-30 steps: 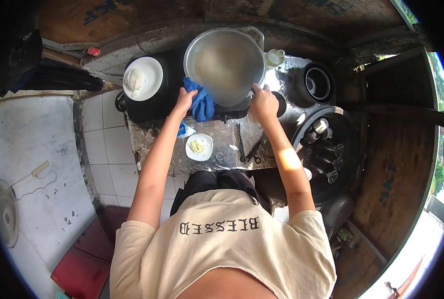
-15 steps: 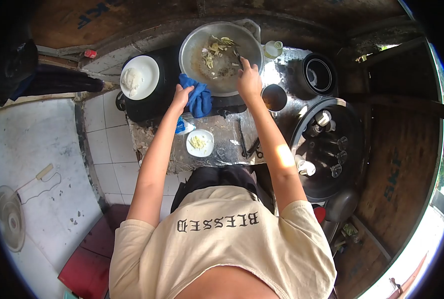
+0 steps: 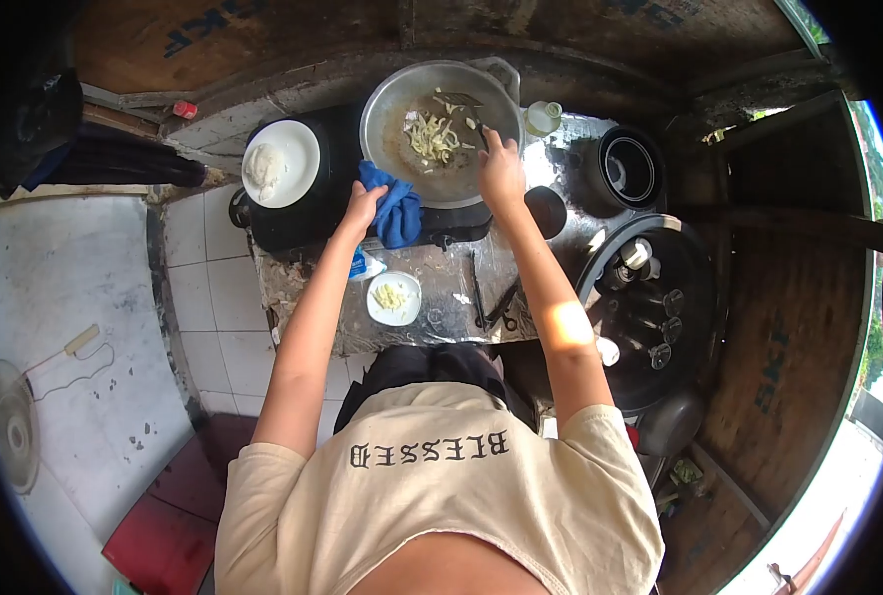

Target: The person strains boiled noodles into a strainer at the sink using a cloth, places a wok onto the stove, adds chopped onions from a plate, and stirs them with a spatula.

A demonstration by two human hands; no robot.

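Note:
My left hand point(image 3: 364, 205) is closed on a bunched blue cloth point(image 3: 396, 212) at the near left rim of a wide metal pan point(image 3: 386, 119). Sliced pale pieces, perhaps onion or garlic point(image 3: 432, 139), lie in the middle of the pan. In my right hand point(image 3: 502, 178) is the dark handle of a spatula, gripped over the pan's right side. The spatula's flat blade point(image 3: 461, 98) rests among the pieces toward the far side. Beneath the pan is a black stove point(image 3: 334, 213). My fingers partly hide the spatula handle.
Left of the pan, a white plate point(image 3: 298, 164) holds a white lump. Nearer me sit a small white dish point(image 3: 394, 315) of chopped pieces and scissors point(image 3: 501, 305). A bottle point(image 3: 542, 119), dark cup point(image 3: 546, 211), black pot point(image 3: 628, 167) and large basin point(image 3: 694, 342) stand right.
The spatula blade has shifted within the pan, and the pale pieces have moved from the far left into a looser heap mid-pan. My left hand keeps hold of the cloth. The view has tilted slightly.

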